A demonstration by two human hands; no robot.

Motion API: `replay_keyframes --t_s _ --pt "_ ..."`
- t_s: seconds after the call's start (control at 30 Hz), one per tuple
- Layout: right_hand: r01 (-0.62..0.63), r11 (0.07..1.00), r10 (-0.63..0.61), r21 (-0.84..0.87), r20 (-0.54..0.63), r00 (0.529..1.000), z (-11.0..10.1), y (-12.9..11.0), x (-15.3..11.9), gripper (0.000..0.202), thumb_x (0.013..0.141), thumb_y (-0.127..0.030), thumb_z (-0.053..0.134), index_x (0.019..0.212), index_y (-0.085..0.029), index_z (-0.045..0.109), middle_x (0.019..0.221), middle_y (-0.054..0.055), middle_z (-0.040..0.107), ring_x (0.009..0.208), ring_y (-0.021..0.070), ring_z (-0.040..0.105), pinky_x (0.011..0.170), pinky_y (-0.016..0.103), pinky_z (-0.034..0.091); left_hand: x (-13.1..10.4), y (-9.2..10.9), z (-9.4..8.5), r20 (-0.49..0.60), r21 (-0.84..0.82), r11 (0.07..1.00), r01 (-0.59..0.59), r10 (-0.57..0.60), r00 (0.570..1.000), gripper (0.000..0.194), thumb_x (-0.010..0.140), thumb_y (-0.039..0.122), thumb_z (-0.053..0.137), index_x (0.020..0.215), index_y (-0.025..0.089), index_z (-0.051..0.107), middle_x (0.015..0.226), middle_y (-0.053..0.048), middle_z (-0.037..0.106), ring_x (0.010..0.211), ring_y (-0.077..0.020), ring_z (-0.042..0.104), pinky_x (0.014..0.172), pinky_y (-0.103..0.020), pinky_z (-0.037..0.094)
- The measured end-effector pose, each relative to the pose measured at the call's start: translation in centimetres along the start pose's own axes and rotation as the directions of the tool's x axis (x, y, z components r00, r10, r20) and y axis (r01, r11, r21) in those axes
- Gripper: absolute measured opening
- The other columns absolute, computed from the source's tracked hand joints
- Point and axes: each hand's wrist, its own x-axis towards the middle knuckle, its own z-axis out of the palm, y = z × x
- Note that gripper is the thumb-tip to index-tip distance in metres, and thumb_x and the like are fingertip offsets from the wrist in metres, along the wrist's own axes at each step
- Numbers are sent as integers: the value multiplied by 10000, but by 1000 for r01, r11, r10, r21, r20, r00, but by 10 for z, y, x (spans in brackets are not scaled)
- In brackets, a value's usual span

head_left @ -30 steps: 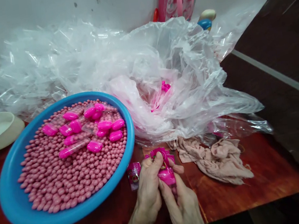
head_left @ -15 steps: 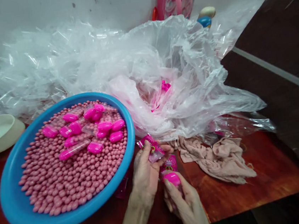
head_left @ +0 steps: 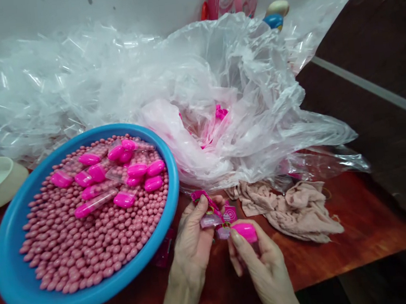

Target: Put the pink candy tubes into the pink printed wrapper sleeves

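Note:
Between the thumb and fingers of my left hand [head_left: 194, 242] is a small printed pink and clear plastic wrapper [head_left: 210, 216], bent over at its top. My right hand [head_left: 259, 257] grips a tube with a bright pink cap [head_left: 246, 232]; its lower part is hidden in my palm. A second printed pink label [head_left: 229, 213] shows between the two hands, close to the right fingertips. To the left stands a blue basin [head_left: 172, 174] full of pink candy balls [head_left: 100, 245]. Several pink-capped clear tubes [head_left: 99, 201] lie on top of the balls.
Behind the basin is a large heap of clear plastic tubes [head_left: 47, 91]. An open plastic bag [head_left: 256, 103] with bright pink pieces sits behind my hands. A crumpled beige cloth [head_left: 296, 212] lies at right, a white bowl [head_left: 12, 172] at far left, on the reddish table [head_left: 371, 231].
My right hand has moved slightly right and turned the pink-capped tube more sideways. The wrapper in my left hand has tilted and folded. The whole view has shifted a little.

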Motion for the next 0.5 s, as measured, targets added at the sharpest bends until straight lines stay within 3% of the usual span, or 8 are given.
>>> replay_keyframes --t_s 0.17,0.27,0.37,0.43,0.5 --pt "113 973 -124 -203 -39 992 -13 1 7 204 908 -408 521 929 -215 585 663 -40 577 589 104 537 575 187 458 1 0 0 -30 -37 999 -7 6 1000 64 725 103 715 668 127 701 659 -32 736 634 -123 680 683 -224 557" --pt "264 878 -287 -398 2 958 -22 5 19 243 891 -389 541 1030 -212 633 925 38 659 853 187 611 759 284 497 2 1 0 -46 -60 998 -13 10 999 66 704 83 726 669 133 701 636 -10 721 605 -104 666 654 -197 554" --pt "340 762 -448 -551 -70 891 -23 9 27 442 845 -400 593 1214 -158 577 1201 131 575 1139 298 480 984 463 365 2 2 1 -54 -70 997 -14 10 998 82 686 76 736 642 132 695 607 -1 704 578 -98 651 628 -190 550" --pt "354 719 -530 -598 -143 836 -19 9 27 467 842 -394 600 1238 -151 563 1203 143 567 1148 309 464 996 501 338 1 1 1 -57 -69 997 -16 12 998 90 669 85 752 633 141 691 606 10 699 580 -92 647 634 -184 545" --pt "371 752 -523 -545 -150 839 -11 6 23 331 843 -363 613 1134 -208 626 1110 96 615 1053 271 537 932 451 414 -1 -1 2 -54 -58 998 -12 9 999 104 630 109 785 630 149 690 611 18 698 573 -87 639 614 -174 533"
